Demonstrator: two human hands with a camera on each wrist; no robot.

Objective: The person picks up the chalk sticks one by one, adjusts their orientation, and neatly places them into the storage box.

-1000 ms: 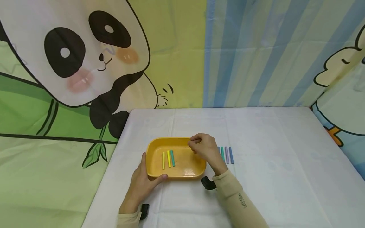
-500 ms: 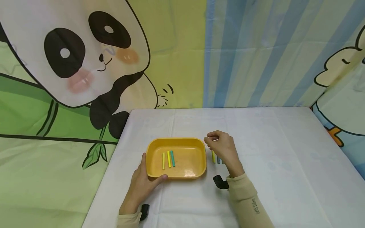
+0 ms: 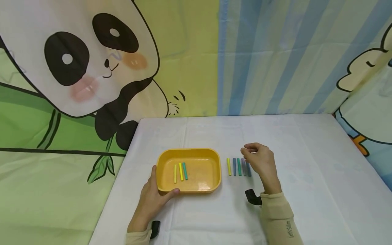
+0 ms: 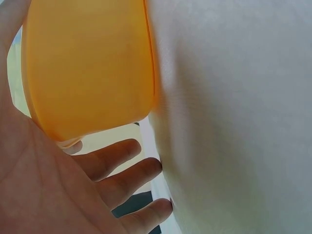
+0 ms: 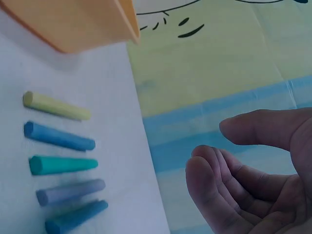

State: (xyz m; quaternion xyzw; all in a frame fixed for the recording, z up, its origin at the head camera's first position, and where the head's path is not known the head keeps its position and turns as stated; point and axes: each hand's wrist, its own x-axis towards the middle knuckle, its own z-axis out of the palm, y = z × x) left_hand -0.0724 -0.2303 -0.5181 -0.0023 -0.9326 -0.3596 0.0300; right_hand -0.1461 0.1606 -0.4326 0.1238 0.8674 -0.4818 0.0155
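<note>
A yellow tray (image 3: 202, 190) sits on the white table, three chalk sticks lying inside: two yellow ones (image 3: 181, 171) and a teal one (image 3: 185, 170). My left hand (image 3: 151, 200) rests against its near left corner, thumb along the front wall and fingers by the left side. The left wrist view shows these fingers (image 4: 129, 183) spread and nearly straight. Right of the tray lies a row of several chalk sticks (image 5: 63, 165): yellow, blue, green, purple and blue. My right hand (image 3: 261, 165) hovers above the row's right end, fingers loosely bent, nothing between thumb and fingertips (image 5: 200, 175).
A white cloth covers the table (image 3: 318, 177). Behind it hangs a printed curtain (image 3: 190, 58) with a panda and stripes. Black wrist-camera mounts (image 3: 253, 197) stick out beside both cuffs.
My right hand has moved right, from over the tray to above the chalk row, uncovering the row's left sticks. My left hand and the tray have stayed in place.
</note>
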